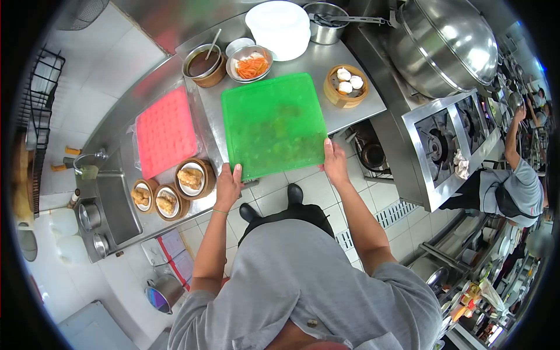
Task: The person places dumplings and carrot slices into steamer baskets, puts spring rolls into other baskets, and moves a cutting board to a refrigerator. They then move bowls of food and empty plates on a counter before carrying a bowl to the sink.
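A flat, square green plastic tray (274, 125) with a rim and darker blotches spans the front of the steel counter and juts past its edge toward me. My left hand (228, 186) grips its near left corner, thumb up along the side. At the near right corner, my right hand (335, 163) holds the edge, with the thumb on the upper side and the other fingers mostly hidden. Beyond the tray sits a steel bowl of carrot strips (251, 66). To its right is a bamboo steamer (345, 99) with several white buns inside.
A pink dimpled tray (167, 133) lies left, near bamboo steamers (195, 178) of golden food and a sink (118, 210). A sauce pot (202, 63), white plates (277, 29) and a steel pot (325, 29) stand behind. Right are a stove (446, 143) and another person (506, 189).
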